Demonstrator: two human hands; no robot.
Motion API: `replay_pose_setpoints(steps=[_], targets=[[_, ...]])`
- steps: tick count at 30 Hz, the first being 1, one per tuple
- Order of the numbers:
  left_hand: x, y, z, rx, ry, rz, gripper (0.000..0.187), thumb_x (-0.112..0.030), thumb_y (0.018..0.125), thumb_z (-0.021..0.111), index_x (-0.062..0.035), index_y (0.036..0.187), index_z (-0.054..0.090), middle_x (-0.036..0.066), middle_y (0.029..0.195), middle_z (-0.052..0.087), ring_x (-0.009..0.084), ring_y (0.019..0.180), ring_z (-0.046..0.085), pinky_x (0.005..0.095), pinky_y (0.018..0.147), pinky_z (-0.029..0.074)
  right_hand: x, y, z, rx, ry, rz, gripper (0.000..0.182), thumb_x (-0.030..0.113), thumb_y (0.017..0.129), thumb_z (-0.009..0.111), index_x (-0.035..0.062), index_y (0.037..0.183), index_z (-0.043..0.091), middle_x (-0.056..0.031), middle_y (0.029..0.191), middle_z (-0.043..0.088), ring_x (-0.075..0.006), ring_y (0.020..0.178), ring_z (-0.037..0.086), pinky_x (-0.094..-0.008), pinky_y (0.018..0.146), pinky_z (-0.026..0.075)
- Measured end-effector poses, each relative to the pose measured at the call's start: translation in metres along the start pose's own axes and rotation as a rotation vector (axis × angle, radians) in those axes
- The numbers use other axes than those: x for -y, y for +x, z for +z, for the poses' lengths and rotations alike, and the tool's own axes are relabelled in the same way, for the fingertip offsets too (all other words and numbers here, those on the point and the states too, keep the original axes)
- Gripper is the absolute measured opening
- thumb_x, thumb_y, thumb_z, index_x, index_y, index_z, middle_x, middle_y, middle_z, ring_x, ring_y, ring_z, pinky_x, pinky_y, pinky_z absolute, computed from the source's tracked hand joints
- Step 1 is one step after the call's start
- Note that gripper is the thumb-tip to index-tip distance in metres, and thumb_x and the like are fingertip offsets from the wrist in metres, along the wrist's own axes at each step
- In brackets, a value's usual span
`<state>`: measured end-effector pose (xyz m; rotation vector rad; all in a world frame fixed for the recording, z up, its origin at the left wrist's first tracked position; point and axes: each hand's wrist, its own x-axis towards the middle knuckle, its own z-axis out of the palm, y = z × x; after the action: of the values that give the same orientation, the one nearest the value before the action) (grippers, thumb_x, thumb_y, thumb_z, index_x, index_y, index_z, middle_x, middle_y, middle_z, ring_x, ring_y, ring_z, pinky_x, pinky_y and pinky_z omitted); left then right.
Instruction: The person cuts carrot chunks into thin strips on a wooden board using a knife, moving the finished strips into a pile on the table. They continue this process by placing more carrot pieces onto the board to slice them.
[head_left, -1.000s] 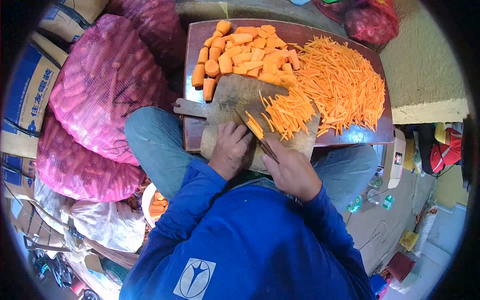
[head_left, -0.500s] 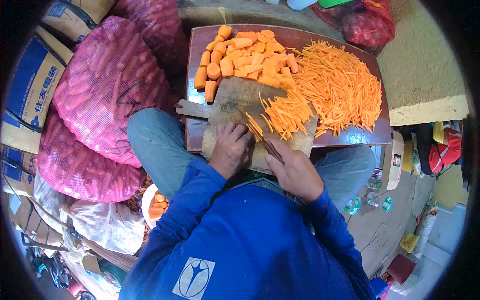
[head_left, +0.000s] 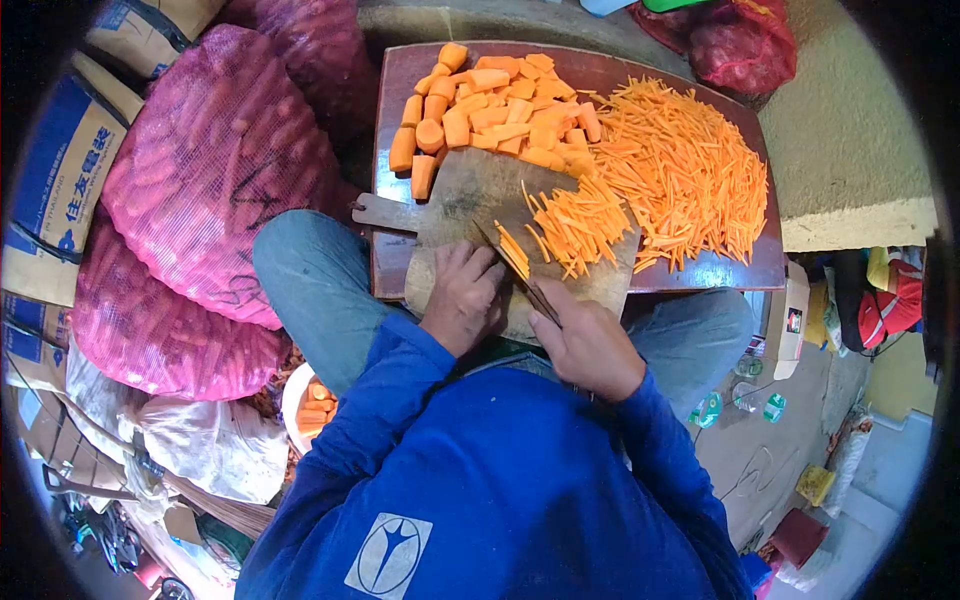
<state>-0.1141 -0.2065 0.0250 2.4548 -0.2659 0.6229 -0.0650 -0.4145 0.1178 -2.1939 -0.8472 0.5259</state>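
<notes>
My right hand (head_left: 598, 350) is wrapped round the handle of a knife (head_left: 518, 267), its blade slanting up and left over a wooden cutting board (head_left: 450, 200). Curled fingers of my left hand (head_left: 462, 300) press down on the board right beside the blade. Whatever lies under them is hidden. A few fresh carrot strips (head_left: 512, 248) lean along the blade's right side. Farther right on the board rests a small heap of carrot strips (head_left: 580, 225).
Thick carrot chunks (head_left: 500, 105) cover the back left of the low table (head_left: 395, 75). A large pile of carrot strips (head_left: 680, 170) fills its right side. Pink mesh sacks (head_left: 220, 170) stand at left, near a white tub of carrots (head_left: 318, 408). A concrete ledge (head_left: 850, 225) borders the right.
The knife blade has shifted slightly up and left beside my left fingers. More of the strips along the blade show now. Both hands otherwise stay in nearly the same place.
</notes>
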Motion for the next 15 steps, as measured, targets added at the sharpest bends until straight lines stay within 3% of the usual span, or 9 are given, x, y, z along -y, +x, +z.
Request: replay_pose_setpoints(steps=[15], targets=[[-0.002, 0.002, -0.001, -0.023, -0.002, 0.008, 0.028, -0.005, 0.074, 0.078, -0.0015, 0.102, 0.072, 0.013, 0.103, 0.063, 0.0359, 0.098, 0.058, 0.0481, 0.088, 0.044, -0.001, 0.017, 0.009, -0.010, -0.061, -0.033, 0.034, 0.026, 0.106, 0.063, 0.0030, 0.130, 0.057, -0.0325, 0.091, 0.072, -0.0547, 0.084, 0.070, -0.0645, 0.073, 0.054]])
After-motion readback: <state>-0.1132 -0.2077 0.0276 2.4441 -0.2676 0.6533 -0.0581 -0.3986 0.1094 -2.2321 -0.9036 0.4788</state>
